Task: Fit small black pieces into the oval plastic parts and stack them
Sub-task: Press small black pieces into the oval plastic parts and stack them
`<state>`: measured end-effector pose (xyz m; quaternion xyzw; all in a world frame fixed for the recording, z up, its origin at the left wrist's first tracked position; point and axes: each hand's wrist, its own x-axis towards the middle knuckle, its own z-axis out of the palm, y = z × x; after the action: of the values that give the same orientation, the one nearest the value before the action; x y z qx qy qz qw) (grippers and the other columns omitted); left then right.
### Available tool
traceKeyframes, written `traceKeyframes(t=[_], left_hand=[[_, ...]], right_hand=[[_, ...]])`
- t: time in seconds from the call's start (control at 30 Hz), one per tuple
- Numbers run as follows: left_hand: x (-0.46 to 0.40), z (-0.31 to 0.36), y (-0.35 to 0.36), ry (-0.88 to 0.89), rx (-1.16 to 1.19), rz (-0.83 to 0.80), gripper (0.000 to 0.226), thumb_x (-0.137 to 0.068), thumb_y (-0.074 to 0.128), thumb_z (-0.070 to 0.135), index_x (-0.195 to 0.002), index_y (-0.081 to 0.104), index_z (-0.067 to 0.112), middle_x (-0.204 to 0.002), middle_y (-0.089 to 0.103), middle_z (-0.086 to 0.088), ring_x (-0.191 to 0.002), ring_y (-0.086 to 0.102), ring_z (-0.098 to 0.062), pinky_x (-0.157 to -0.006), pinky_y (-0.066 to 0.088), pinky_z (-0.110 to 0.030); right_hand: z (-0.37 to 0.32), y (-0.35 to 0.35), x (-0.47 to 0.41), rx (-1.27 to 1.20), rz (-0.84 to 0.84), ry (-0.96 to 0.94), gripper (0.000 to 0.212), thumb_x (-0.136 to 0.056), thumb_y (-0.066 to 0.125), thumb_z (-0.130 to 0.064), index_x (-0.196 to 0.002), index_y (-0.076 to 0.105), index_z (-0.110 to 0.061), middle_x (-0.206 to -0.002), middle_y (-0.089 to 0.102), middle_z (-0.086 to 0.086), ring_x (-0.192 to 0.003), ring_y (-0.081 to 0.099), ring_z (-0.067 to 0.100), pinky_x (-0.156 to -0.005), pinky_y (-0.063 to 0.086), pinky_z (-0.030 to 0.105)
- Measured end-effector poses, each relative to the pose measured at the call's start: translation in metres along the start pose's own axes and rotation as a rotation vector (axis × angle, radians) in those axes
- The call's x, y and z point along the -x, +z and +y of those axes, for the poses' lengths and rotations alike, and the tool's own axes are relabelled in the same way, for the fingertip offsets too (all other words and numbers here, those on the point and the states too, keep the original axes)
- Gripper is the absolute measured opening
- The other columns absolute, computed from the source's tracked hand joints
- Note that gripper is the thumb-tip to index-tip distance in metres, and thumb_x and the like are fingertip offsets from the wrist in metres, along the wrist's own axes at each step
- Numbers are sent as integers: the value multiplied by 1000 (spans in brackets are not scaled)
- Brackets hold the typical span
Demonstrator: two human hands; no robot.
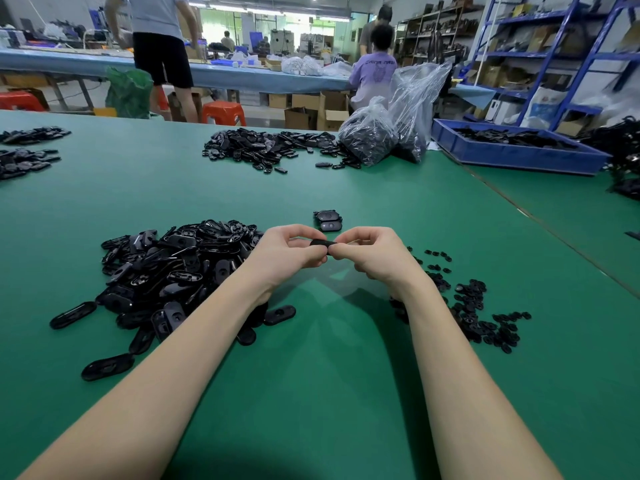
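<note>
Centre frame, both hands meet above the green table (pixel 311 358), left hand (pixel 287 252) and right hand (pixel 372 252) pinching one black oval part (pixel 322 243) between their fingertips.

Bright overhead light, wide-angle edge distortion

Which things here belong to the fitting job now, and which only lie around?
Job: oval part pinched by left hand and right hand; pile of oval parts; small black pieces; finished stack.

Lying about: far pile, plastic bags, blue tray.
</note>
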<state>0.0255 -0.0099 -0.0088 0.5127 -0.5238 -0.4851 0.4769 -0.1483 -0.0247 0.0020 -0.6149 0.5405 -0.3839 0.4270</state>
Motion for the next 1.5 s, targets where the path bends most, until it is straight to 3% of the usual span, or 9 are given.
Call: traceKeyframes(t=[0.27, 0.53, 0.83, 0.93, 1.07, 1.2, 1.27, 1.4, 1.5], left_hand=[[3, 2, 2, 6, -33, -19, 14, -88, 71, -2, -95, 70, 10, -87, 78, -11, -77, 73, -16, -83, 59, -22], [2, -1, 0, 13, -99, -21, 12, -89, 71, 1, -92, 70, 12, -82, 77, -9, -74, 70, -15, -82, 58, -23], [-3, -7, 1, 81, -339, 90, 14, -84, 73, 10, -84, 71, 24, -74, 76, 2, -76, 73, -11, -82, 57, -27], [-3, -6, 1, 131, -351, 97, 15, -85, 72, 10, -85, 69, 25, -75, 75, 2, -76, 73, -12, -78, 56, -24], [-3, 0, -6, 250, -421, 71, 17, -87, 71, 10, -96, 66, 23, -82, 73, 5, -71, 69, -7, -73, 52, -14], [-3, -1, -12, 318, -632, 83, 16, -84, 75, 14, -97, 68, 22, -86, 69, 9, -70, 64, -6, -67, 44, -3], [-3, -3, -13, 350, -725, 97, 17, -82, 77, 20, -96, 68, 23, -90, 69, 10, -73, 65, -8, -67, 43, -6], [-11, -7, -9, 378, -849, 156, 16, -80, 77, 29, -94, 69, 30, -89, 60, 11, -72, 60, -11, -78, 51, -30], [-26, -7, 1, 377, -888, 213, 13, -81, 73, 31, -93, 68, 32, -90, 59, 12, -74, 57, -12, -78, 52, -32]], right_hand=[[5, -2, -2, 3, -20, -24, 12, -83, 80, -12, -79, 69, -15, -48, 54, -20, -42, 46, -5, -44, 32, 5], [9, 3, -2, -23, -24, -57, 17, -84, 78, -7, -77, 65, -15, -60, 54, -7, -45, 44, 0, -50, 35, 12], [15, 15, -5, 10, 33, -77, 19, -81, 81, -12, -74, 63, -17, -58, 54, -10, -47, 44, 1, -47, 34, 11], [18, 21, -6, -14, 73, -89, 21, -78, 82, -16, -73, 63, -18, -52, 53, -16, -47, 44, 2, -48, 34, 12], [20, 22, -10, -230, 55, -40, 15, -84, 80, -13, -83, 67, -20, -51, 51, -16, -44, 40, 4, -47, 32, 15], [21, 24, -12, -284, 72, 35, 9, -87, 78, -20, -89, 70, -22, -63, 66, -10, -45, 41, 7, -45, 36, 13], [21, 26, -14, -277, 106, 77, 9, -91, 75, -30, -88, 70, -23, -65, 70, -11, -46, 45, 9, -46, 39, 15], [27, 33, -20, -218, 290, 62, 23, -97, 62, -43, -89, 67, -21, -66, 72, -11, -50, 56, 9, -59, 46, 27], [34, 39, -20, -164, 454, 7, 24, -98, 58, -43, -87, 65, -22, -71, 73, -5, -70, 67, 20, -76, 54, 39]])
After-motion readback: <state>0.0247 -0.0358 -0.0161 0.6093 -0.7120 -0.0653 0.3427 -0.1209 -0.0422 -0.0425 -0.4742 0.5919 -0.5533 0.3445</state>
